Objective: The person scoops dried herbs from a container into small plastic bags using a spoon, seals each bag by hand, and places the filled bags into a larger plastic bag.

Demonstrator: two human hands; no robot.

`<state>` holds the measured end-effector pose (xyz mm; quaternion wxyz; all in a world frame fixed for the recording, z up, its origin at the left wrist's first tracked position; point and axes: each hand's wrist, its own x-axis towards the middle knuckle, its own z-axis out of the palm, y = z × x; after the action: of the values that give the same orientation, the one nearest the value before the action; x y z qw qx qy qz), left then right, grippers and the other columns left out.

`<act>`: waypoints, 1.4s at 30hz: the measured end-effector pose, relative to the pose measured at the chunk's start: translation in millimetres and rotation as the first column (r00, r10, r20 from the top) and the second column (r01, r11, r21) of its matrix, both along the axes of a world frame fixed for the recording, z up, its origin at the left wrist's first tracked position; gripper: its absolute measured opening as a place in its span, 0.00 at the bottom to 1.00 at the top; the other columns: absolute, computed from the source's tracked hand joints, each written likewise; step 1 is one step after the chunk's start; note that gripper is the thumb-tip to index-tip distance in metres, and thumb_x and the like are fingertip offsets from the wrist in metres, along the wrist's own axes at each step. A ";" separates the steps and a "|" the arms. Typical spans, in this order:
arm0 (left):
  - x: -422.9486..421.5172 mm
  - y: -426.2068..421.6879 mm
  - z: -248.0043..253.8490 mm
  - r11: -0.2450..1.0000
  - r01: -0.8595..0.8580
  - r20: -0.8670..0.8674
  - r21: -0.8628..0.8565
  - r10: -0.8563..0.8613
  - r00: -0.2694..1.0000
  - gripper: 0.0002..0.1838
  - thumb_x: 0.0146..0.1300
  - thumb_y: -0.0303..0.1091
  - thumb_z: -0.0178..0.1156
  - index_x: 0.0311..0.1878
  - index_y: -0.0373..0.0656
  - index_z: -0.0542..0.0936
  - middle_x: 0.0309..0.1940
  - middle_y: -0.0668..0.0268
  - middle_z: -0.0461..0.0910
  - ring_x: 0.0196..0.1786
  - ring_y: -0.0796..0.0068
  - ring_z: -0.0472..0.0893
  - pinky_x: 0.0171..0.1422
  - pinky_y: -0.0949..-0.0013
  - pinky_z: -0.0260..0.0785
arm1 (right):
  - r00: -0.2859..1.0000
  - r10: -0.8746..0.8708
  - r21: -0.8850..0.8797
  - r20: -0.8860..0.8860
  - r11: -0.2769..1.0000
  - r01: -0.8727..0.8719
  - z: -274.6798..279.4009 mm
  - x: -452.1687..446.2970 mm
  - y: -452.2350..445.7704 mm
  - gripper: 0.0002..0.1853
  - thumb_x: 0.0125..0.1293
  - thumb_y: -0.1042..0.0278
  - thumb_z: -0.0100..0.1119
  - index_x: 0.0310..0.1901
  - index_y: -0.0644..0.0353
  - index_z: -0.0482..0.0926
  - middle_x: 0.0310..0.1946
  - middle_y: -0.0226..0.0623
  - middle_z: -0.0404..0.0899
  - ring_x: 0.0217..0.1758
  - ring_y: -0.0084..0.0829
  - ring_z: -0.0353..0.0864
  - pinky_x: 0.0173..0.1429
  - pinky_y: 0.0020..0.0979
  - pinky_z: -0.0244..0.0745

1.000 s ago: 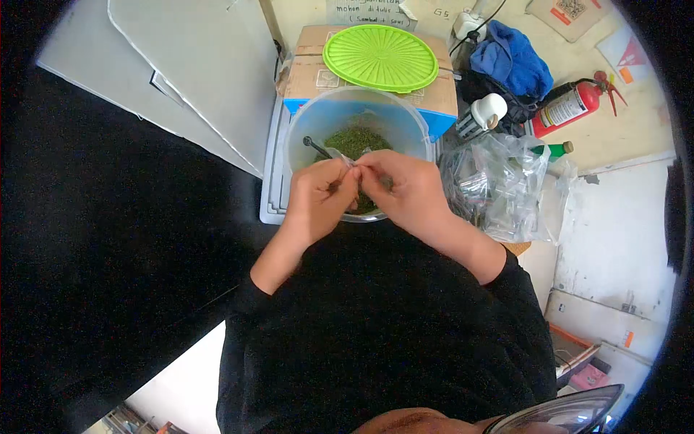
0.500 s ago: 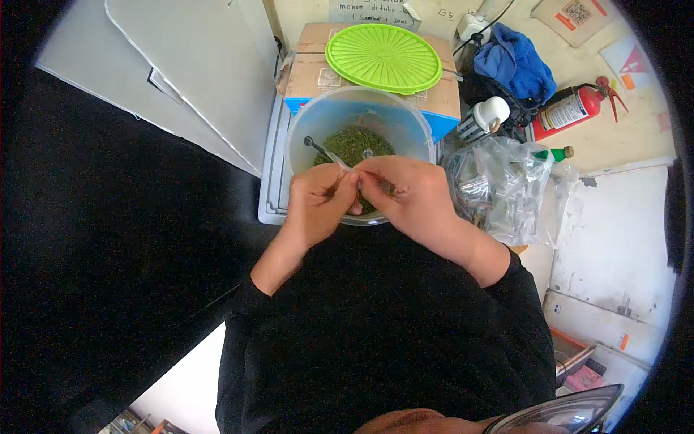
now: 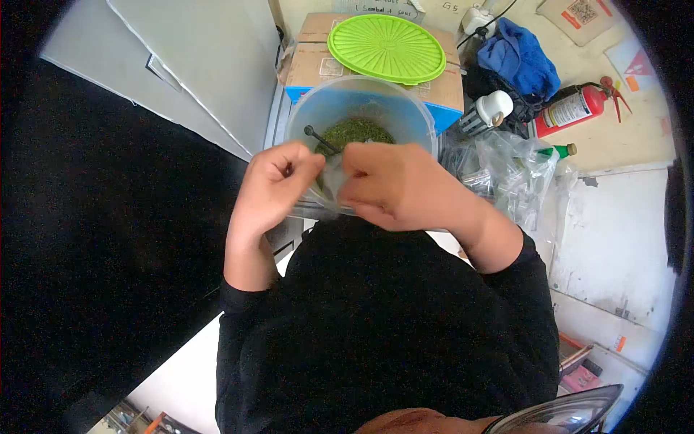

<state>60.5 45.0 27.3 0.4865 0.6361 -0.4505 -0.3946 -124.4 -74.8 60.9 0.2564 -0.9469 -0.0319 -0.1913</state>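
A piece of thin clear plastic, apparently a small plastic bag [image 3: 330, 179], spans the gap between my hands; its outline is blurred. My left hand [image 3: 273, 186] is closed, with thumb and index finger pinched at its left side. On the other side, my right hand [image 3: 397, 184] has its fingers curled against the plastic, fingertips partly hidden. Both hands are over the near rim of a translucent round tub [image 3: 412, 119]. Chopped dried green herbs [image 3: 358, 131] lie in the tub, and a dark-handled utensil [image 3: 318, 139] leans in them.
Behind the tub, a green ribbed lid [image 3: 387, 47] rests on a cardboard box [image 3: 307, 54]. To the right are clear plastic bags [image 3: 499, 173], a white-topped container [image 3: 491, 108], a blue cloth [image 3: 519, 61] and a fire extinguisher [image 3: 575, 108]. A grey panel [image 3: 195, 65] stands left.
My hands have moved apart from a joined pinch, the left one going left and toward me. The clear plastic now shows between them. The view has shifted slightly.
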 end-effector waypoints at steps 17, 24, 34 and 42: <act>0.5 28.9 1.6 0.912 -0.248 -0.272 -0.326 0.161 0.949 0.46 0.64 0.65 0.42 0.69 0.31 0.55 0.46 0.58 0.71 0.42 0.67 0.73 0.52 0.63 0.67 | 0.611 -0.070 -0.022 -0.789 0.996 0.086 -161.0 112.2 -74.4 0.17 0.60 0.58 0.59 0.45 0.60 0.79 0.38 0.50 0.81 0.42 0.52 0.81 0.48 0.46 0.74; 9.3 28.9 -6.8 0.843 -0.394 -0.221 -0.367 0.332 0.917 0.46 0.61 0.59 0.55 0.70 0.33 0.53 0.55 0.53 0.71 0.52 0.62 0.74 0.60 0.60 0.64 | 0.761 -0.251 -0.014 -0.598 0.953 0.303 -131.0 102.8 -71.5 0.11 0.60 0.66 0.58 0.44 0.53 0.82 0.33 0.45 0.82 0.38 0.48 0.82 0.46 0.45 0.76; 8.4 21.1 -9.2 0.757 -0.466 -0.496 -0.458 0.217 0.841 0.55 0.42 0.26 0.76 0.71 0.38 0.52 0.60 0.48 0.69 0.63 0.54 0.71 0.68 0.57 0.62 | 0.629 0.124 0.127 -0.768 0.991 -0.040 -154.4 62.5 -57.0 0.08 0.57 0.70 0.57 0.38 0.53 0.83 0.31 0.43 0.83 0.35 0.45 0.82 0.41 0.42 0.76; 9.9 24.0 -11.1 0.751 -0.458 -0.428 -0.475 0.258 0.866 0.54 0.40 0.16 0.72 0.71 0.38 0.53 0.58 0.47 0.71 0.64 0.55 0.71 0.67 0.58 0.63 | 0.513 0.168 0.238 -0.842 0.969 0.073 -138.6 57.3 -49.0 0.08 0.57 0.75 0.59 0.37 0.53 0.84 0.28 0.37 0.83 0.31 0.34 0.82 0.36 0.35 0.77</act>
<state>70.4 69.1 16.2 0.7883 0.4625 -0.3241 -0.2442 -67.1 -123.9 -77.7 0.3576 -0.8774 0.0959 0.3051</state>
